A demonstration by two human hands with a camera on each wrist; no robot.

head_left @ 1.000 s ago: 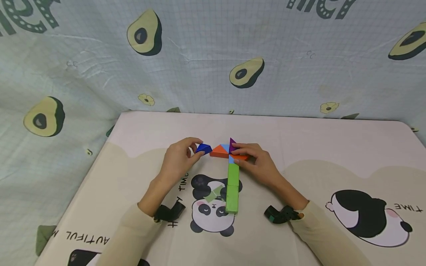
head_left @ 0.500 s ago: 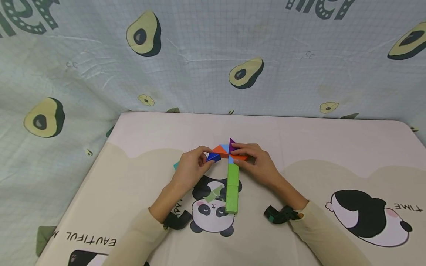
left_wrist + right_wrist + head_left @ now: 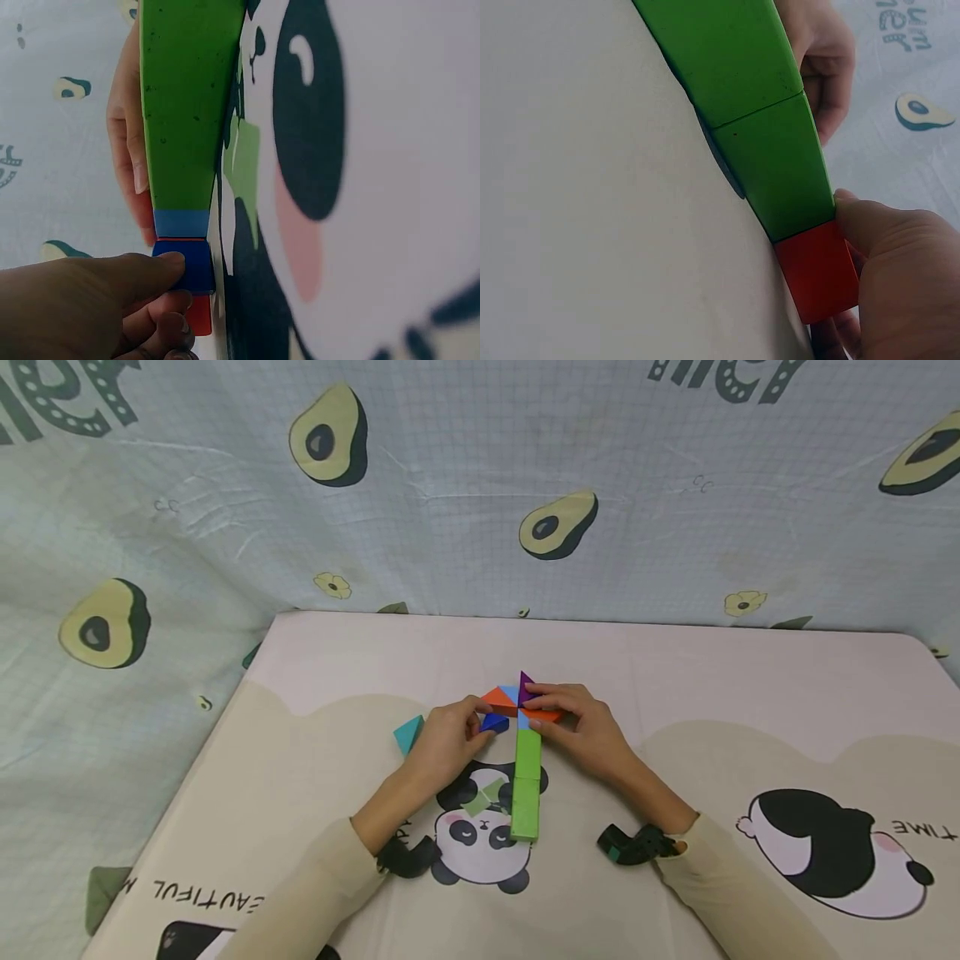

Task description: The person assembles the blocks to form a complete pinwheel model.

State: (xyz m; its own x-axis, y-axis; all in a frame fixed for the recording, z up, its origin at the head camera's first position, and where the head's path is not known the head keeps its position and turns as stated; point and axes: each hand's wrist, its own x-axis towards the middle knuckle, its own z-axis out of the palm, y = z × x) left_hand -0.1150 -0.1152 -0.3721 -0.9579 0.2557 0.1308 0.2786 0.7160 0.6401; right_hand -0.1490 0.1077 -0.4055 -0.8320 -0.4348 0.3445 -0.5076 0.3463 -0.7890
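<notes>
My left hand (image 3: 446, 743) pinches a dark blue triangular block (image 3: 495, 723) between thumb and fingers. The block sits just below an orange triangular block (image 3: 498, 700), left of the green column's top; in the left wrist view the blue block (image 3: 196, 266) lines up with a light blue block (image 3: 180, 223). My right hand (image 3: 585, 731) grips another orange triangular block (image 3: 551, 716) from the right, its fingers reaching over a purple triangular block (image 3: 525, 687). Its thumb lies at the join of green and orange in the right wrist view. Green blocks (image 3: 528, 756) extend toward me.
A teal triangular block (image 3: 408, 734) lies left of my left hand. The table (image 3: 697, 685) has a cover with printed pandas and lettering. An avocado-patterned cloth (image 3: 435, 443) hangs behind its far edge.
My left hand has carried the dark blue block rightward and nearer, from left of the orange block to just below it. The teal block has come into view. My right hand stays in place.
</notes>
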